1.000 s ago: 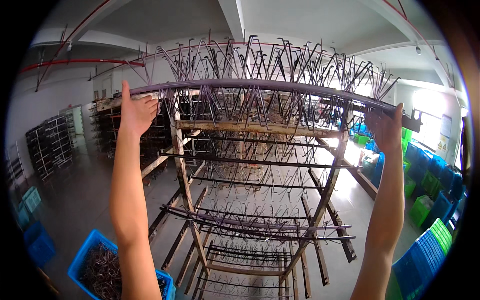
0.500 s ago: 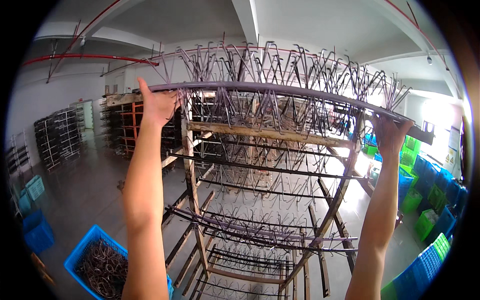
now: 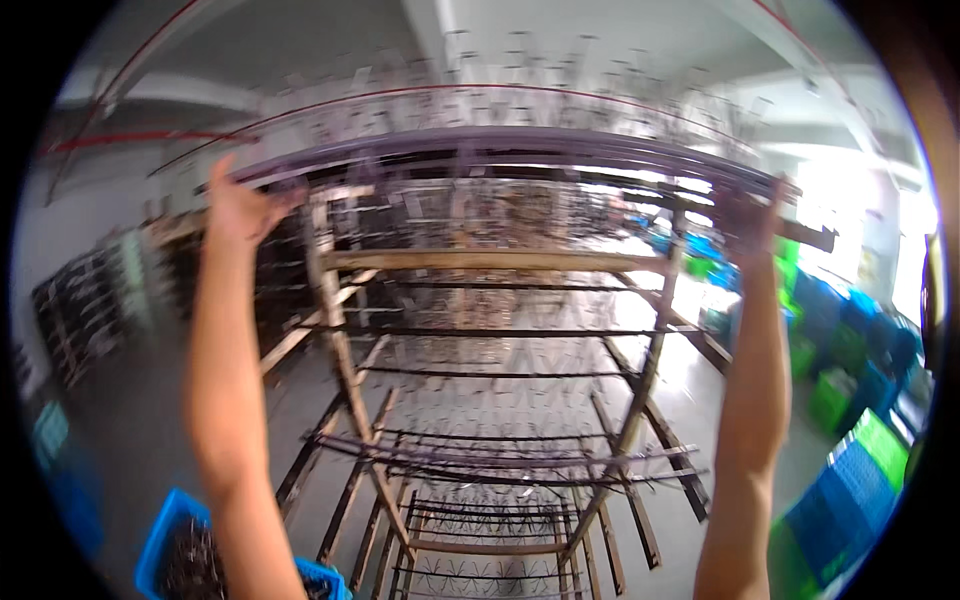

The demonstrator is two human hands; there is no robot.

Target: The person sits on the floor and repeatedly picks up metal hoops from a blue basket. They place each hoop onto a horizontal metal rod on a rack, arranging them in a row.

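Observation:
Across the top of the view runs a long dark bar [image 3: 500, 142] lined with several thin bent wire hooks, smeared by motion. My left hand [image 3: 243, 208] grips its left end from below, thumb up along the end. Near the other end, my right hand [image 3: 745, 215] also holds the bar from underneath; its fingers are blurred. Both arms are raised and stretched forward. Below and between them stands a rusty metal rack [image 3: 500, 261] with side posts and crossbars. Lower down on the rack lie more hooked bars [image 3: 500, 455].
A blue crate [image 3: 168, 530] of tangled dark metal pieces stands at the lower left. Stacked green and blue crates [image 3: 845, 500] line the right side. Dark loaded racks [image 3: 80, 310] stand at the far left. Red pipes [image 3: 150, 137] run below the ceiling.
The bar has levelled out, with its left end further left and its right end higher. My left hand has shifted left along with it. The whole view has blurred.

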